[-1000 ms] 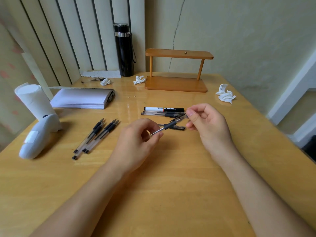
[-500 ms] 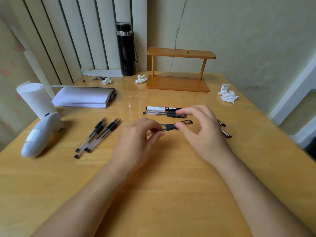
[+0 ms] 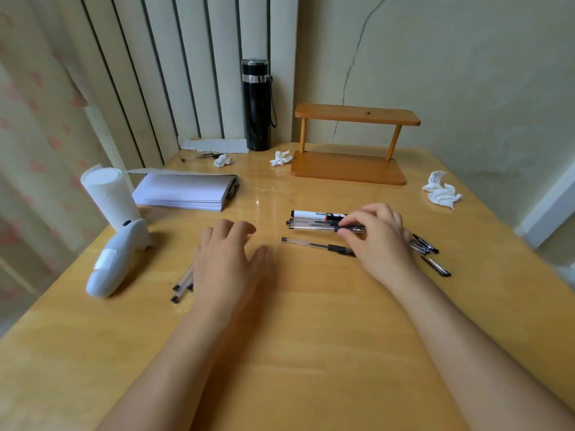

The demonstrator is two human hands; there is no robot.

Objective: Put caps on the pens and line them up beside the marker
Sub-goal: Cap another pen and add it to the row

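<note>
A black-and-white marker (image 3: 312, 214) lies across the middle of the wooden table (image 3: 311, 321). Right against its near side lies a clear capped pen (image 3: 311, 226); my right hand (image 3: 381, 236) pinches this pen's capped end. Another clear pen (image 3: 314, 245) rests a little nearer, apart from that row. Loose black caps (image 3: 426, 245) lie to the right of my right hand, one more cap (image 3: 435, 266) nearer. My left hand (image 3: 228, 262) hovers open, fingers spread, over uncapped pens (image 3: 182, 286), of which only the ends show.
A white handheld device (image 3: 112, 262) and a paper roll (image 3: 109, 194) stand at the left. A stack of paper (image 3: 183, 191), a black flask (image 3: 256, 104) and a wooden shelf (image 3: 351, 144) sit at the back. Crumpled tissues (image 3: 441, 192) lie at the far right.
My left hand let go of the pen and moved left over the uncapped pens. My right hand carried the capped pen away from me and set it down against the marker.
</note>
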